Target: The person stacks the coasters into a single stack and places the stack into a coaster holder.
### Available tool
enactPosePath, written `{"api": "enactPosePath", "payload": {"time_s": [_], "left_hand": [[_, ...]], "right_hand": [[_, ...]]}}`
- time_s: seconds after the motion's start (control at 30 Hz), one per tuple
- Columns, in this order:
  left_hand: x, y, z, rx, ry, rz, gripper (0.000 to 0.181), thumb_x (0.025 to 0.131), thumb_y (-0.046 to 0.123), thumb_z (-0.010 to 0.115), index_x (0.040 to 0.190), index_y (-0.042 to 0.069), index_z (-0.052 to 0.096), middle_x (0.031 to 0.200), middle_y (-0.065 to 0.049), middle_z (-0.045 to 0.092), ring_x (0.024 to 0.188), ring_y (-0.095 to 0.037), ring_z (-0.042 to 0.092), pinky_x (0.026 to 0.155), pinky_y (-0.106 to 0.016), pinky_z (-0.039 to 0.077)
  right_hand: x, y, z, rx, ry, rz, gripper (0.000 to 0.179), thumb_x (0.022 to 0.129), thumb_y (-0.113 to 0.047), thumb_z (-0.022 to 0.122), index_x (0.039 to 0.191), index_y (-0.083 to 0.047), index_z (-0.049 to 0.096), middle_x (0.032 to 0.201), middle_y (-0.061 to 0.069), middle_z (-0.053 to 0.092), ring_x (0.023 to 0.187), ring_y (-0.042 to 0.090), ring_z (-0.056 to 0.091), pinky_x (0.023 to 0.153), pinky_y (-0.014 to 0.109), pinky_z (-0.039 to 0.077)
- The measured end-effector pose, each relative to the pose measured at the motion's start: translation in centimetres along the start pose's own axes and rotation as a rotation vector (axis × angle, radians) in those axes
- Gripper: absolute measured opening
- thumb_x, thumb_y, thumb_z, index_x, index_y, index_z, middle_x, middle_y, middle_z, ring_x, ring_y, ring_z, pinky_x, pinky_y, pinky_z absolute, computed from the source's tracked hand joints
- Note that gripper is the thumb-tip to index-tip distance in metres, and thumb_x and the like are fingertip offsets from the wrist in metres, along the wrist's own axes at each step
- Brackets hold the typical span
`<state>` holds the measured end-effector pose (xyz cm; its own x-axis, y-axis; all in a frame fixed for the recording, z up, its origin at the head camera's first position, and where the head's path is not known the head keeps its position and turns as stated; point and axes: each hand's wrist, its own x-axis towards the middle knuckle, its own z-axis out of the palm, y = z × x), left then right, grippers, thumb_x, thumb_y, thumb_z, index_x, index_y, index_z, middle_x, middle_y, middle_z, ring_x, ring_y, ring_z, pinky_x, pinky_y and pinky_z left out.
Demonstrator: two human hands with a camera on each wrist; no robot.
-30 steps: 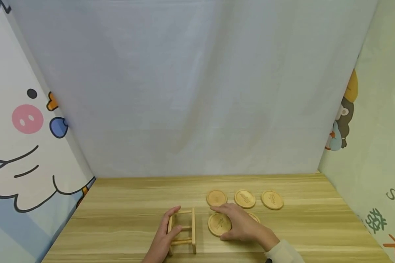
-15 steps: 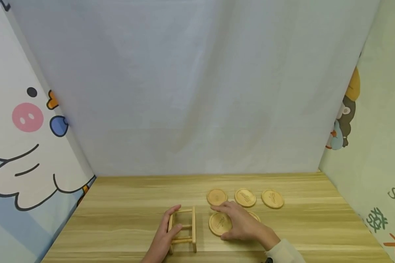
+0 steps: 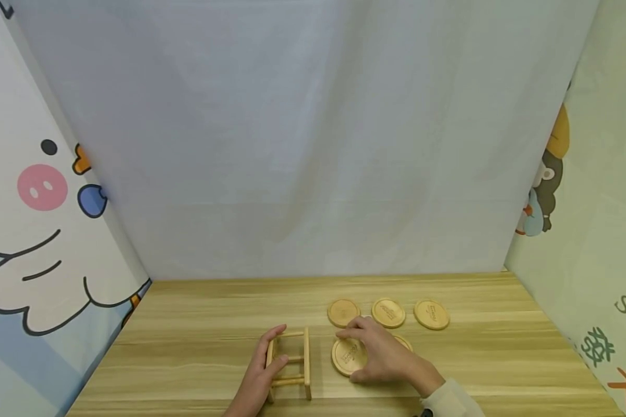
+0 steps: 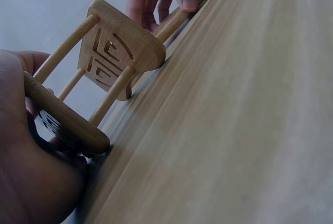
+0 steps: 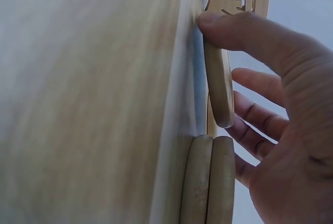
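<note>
My left hand (image 3: 258, 370) grips the near-left side of a small wooden coaster rack (image 3: 306, 362), thumb over its side panel. Two carved end panels joined by round rods make up this rack, which stands on the table; the far carved panel (image 4: 112, 47) shows in the left wrist view. My right hand (image 3: 383, 356) holds a round wooden coaster (image 3: 348, 357) by its edge, thumb at the near side and fingers at the far side. In the right wrist view this coaster (image 5: 218, 83) sits slightly off the tabletop. Below it, two stacked coasters (image 5: 221, 182) lie by my palm.
Three more round coasters lie in a row behind my right hand: a left one (image 3: 343, 313), a middle one (image 3: 388, 313) and a right one (image 3: 432, 314). The wood-grain table (image 3: 198, 324) ends at a pale curtain (image 3: 313, 174), with printed cloths at both sides.
The engraved mark on the coaster in my right hand looks turned, and those fingers have shifted slightly. My left hand and the rack stay where they were.
</note>
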<state>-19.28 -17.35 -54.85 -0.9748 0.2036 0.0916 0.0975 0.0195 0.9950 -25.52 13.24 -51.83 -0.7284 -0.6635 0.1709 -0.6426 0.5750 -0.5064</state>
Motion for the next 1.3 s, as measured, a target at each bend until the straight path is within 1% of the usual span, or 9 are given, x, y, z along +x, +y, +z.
{"api": "enactPosePath", "payload": {"time_s": [0.27,0.43,0.57,0.7,0.93,1.1,1.3], "left_hand": [[0.0,-0.1,0.0,0.004,-0.002,0.018,0.058,0.115,0.006,0.053,0.167,-0.002,0.029,0.179,-0.029,0.011,0.164,-0.058,-0.013,0.115,-0.09,-0.007],[-0.1,-0.1,0.0,0.005,0.007,0.014,0.058,0.115,0.006,0.053,0.167,-0.002,0.03,0.179,-0.028,0.012,0.164,-0.058,-0.013,0.116,-0.089,-0.008],[-0.1,-0.1,0.0,-0.003,-0.003,0.021,0.058,0.115,0.007,0.053,0.167,-0.003,0.029,0.178,-0.029,0.01,0.163,-0.058,-0.015,0.115,-0.09,-0.009],[-0.1,-0.2,0.0,-0.001,-0.007,0.03,0.058,0.115,0.009,0.053,0.166,-0.004,0.029,0.177,-0.031,0.01,0.162,-0.059,-0.015,0.114,-0.091,-0.009],[0.0,-0.4,-0.1,-0.022,-0.015,0.046,0.057,0.115,0.01,0.052,0.166,-0.002,0.03,0.177,-0.032,0.009,0.162,-0.059,-0.016,0.114,-0.091,-0.009],[0.1,-0.5,-0.1,-0.013,-0.027,0.067,0.057,0.115,0.008,0.052,0.165,-0.006,0.028,0.175,-0.035,0.007,0.159,-0.062,-0.018,0.111,-0.092,-0.01],[0.1,-0.3,0.0,-0.029,-0.018,0.044,0.058,0.115,0.007,0.052,0.166,-0.006,0.028,0.178,-0.032,0.007,0.162,-0.058,-0.019,0.114,-0.09,-0.011]], "right_hand": [[-0.1,0.0,-0.1,0.015,0.005,0.009,0.076,0.075,-0.026,0.103,0.143,-0.011,0.074,0.128,-0.005,0.062,0.116,0.016,0.055,0.099,0.039,0.055],[-0.1,-0.2,-0.2,0.021,0.012,0.001,0.074,0.075,-0.028,0.103,0.142,-0.011,0.075,0.128,-0.005,0.063,0.115,0.015,0.055,0.099,0.039,0.055],[-0.1,-0.4,-0.2,0.016,0.018,-0.003,0.074,0.074,-0.028,0.103,0.141,-0.011,0.075,0.127,-0.006,0.063,0.115,0.014,0.055,0.099,0.039,0.055],[-0.1,-0.6,-0.4,0.021,0.02,-0.006,0.073,0.075,-0.028,0.102,0.141,-0.011,0.075,0.127,-0.006,0.063,0.115,0.014,0.055,0.099,0.04,0.055],[-0.3,-0.9,-0.7,0.024,0.034,-0.01,0.072,0.075,-0.028,0.102,0.14,-0.01,0.075,0.126,-0.006,0.063,0.115,0.014,0.056,0.098,0.04,0.055],[-0.4,-1.0,-0.8,0.013,0.051,-0.014,0.072,0.074,-0.028,0.101,0.139,-0.01,0.076,0.125,-0.007,0.063,0.114,0.013,0.055,0.099,0.041,0.054],[-0.7,-1.1,-1.0,0.021,0.082,-0.03,0.072,0.072,-0.027,0.099,0.138,-0.009,0.077,0.123,-0.007,0.063,0.112,0.012,0.055,0.097,0.039,0.053]]}}
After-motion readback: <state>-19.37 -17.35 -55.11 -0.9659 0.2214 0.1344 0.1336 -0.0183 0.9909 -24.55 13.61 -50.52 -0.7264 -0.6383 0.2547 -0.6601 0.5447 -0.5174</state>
